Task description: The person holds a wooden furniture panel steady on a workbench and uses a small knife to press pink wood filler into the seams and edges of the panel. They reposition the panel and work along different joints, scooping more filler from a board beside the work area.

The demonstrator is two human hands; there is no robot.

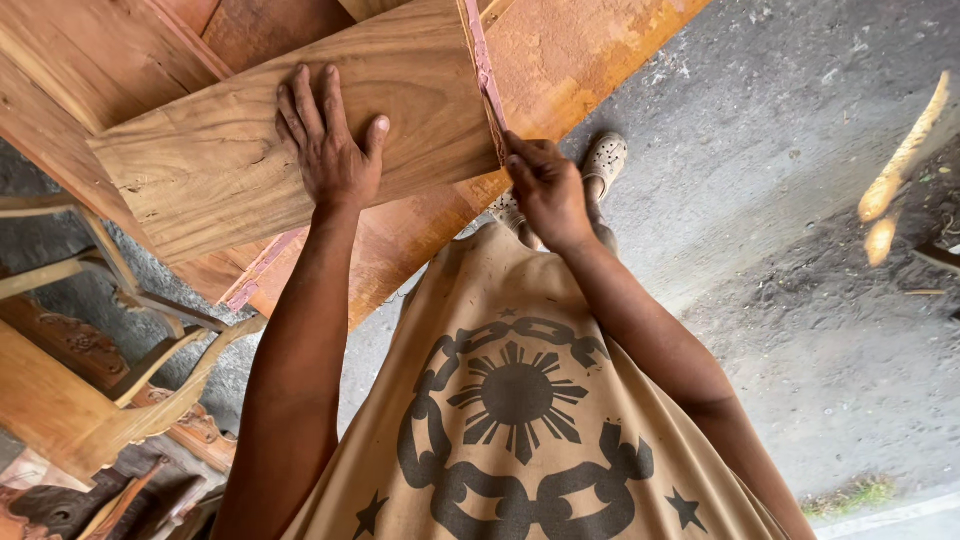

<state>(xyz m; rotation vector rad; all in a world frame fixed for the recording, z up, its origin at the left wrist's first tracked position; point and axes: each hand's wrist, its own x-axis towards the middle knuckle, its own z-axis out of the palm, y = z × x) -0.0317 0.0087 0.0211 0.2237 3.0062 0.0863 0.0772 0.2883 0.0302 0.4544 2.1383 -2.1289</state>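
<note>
A wide brown wooden board (220, 160) lies across a reddish wooden workbench (570, 50). My left hand (328, 140) is pressed flat on the board, fingers spread. My right hand (545, 185) is at the board's right end, fingers pinched on the lower end of a thin pinkish wooden strip (484, 60) that runs along that edge. What exactly the fingertips grip is partly hidden.
Another pinkish strip (262, 268) pokes out under the board near the bench edge. Carved wooden chair parts (150, 390) stand at lower left. Grey concrete floor (800, 200) lies to the right, with my sandalled foot (603, 160) below the bench and wood scraps (895, 180) further right.
</note>
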